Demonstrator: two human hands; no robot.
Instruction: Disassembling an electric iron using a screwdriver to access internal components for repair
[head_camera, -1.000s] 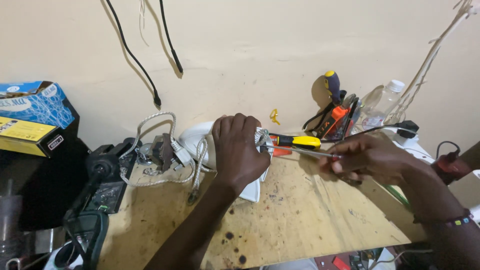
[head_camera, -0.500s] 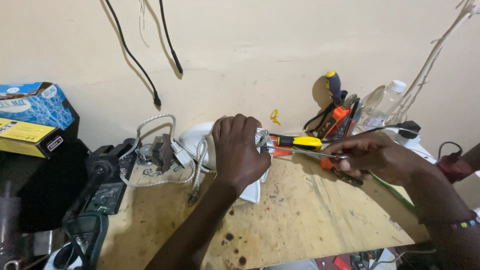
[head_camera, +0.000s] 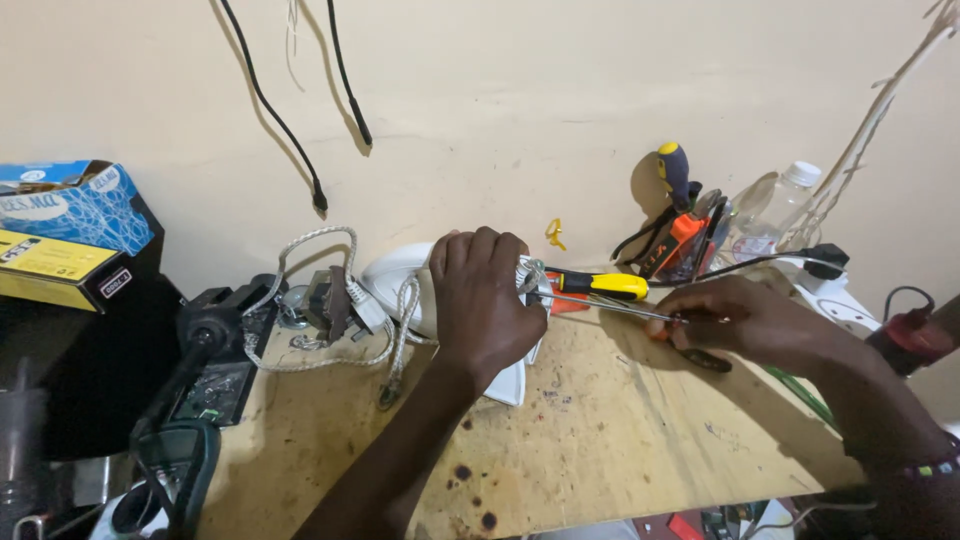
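Observation:
My left hand (head_camera: 487, 303) presses down on a white clothes iron (head_camera: 398, 277) lying on the wooden bench (head_camera: 620, 440), its fingers curled over the iron's rear end. A braided white cord (head_camera: 330, 240) loops from the iron toward the left. My right hand (head_camera: 745, 322) grips a screwdriver (head_camera: 610, 308) by its handle; the thin metal shaft points left and its tip meets the iron's back under my left fingers. A yellow-and-black screwdriver (head_camera: 600, 285) lies just behind the shaft.
Blue and yellow boxes (head_camera: 65, 230) are stacked at the left. A multimeter (head_camera: 175, 465) and dark tools sit at the bench's left edge. A tool holder with pliers (head_camera: 685, 235), a clear plastic bottle (head_camera: 770, 215) and a white power strip (head_camera: 835, 295) stand at the back right. Black cables (head_camera: 280, 120) hang down the wall.
My right hand has shifted slightly left, bringing the screwdriver shaft in against the back of the iron. My left hand stays pressed on the iron.

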